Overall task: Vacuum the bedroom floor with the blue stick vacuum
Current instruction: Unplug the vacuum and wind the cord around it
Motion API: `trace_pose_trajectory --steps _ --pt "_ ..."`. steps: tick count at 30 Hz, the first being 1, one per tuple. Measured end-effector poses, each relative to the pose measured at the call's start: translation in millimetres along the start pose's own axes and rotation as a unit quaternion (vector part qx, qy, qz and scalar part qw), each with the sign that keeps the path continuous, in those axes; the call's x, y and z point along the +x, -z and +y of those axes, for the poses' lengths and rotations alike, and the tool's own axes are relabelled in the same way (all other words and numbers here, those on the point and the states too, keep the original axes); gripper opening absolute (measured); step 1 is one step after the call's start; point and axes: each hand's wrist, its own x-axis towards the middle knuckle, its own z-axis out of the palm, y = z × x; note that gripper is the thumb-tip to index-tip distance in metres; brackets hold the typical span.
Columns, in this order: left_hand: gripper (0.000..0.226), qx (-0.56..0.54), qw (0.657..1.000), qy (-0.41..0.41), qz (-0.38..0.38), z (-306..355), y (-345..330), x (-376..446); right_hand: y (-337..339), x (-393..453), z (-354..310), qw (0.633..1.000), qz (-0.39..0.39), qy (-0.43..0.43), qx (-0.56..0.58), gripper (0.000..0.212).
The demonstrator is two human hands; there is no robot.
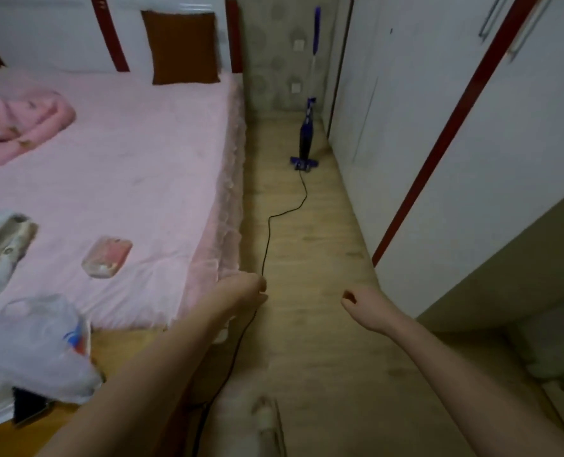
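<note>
The blue stick vacuum stands upright at the far end of the aisle, near the back wall and the wardrobe. Its black cord trails along the wooden floor toward me. My left hand is closed around the cord beside the bed's corner. My right hand hovers over the floor to the right, fingers curled in, holding nothing. Both hands are far from the vacuum.
A bed with a pink cover fills the left, with a brown pillow, a pink bundle and plastic bags on it. White wardrobe doors line the right. The aisle between them is narrow.
</note>
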Motion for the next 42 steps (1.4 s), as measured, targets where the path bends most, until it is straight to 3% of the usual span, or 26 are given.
trace_pose_trajectory --steps 5,9,13,20,27,32,37,42 --pt "0.025 0.076 0.996 -0.015 -0.041 4 60 131 59 123 30 0.999 -0.026 -0.035 -0.023 0.024" --pt "0.029 0.095 0.993 -0.016 -0.065 13 124 238 120 204 49 0.997 -0.021 -0.066 -0.022 0.032" --pt "0.035 0.106 0.992 -0.032 -0.054 35 198 334 186 287 72 0.997 -0.013 -0.080 0.004 0.031" --pt "0.035 0.080 0.996 -0.013 -0.024 55 273 505 280 474 122 0.998 -0.029 -0.051 -0.003 0.028" --pt "0.036 -0.004 0.997 0.075 -0.034 25 331 633 378 656 104 0.993 -0.087 0.007 -0.077 0.029" --pt "0.039 -0.059 0.989 0.126 -0.055 -21 346 716 399 778 75 0.982 -0.123 0.048 -0.138 0.034" --pt "0.038 -0.092 0.978 0.164 -0.088 -83 355 824 398 901 66 0.965 -0.176 0.059 -0.186 0.019" --pt "0.036 -0.125 0.972 0.172 -0.102 -134 339 931 372 1029 71 0.944 -0.231 0.052 -0.231 0.031"
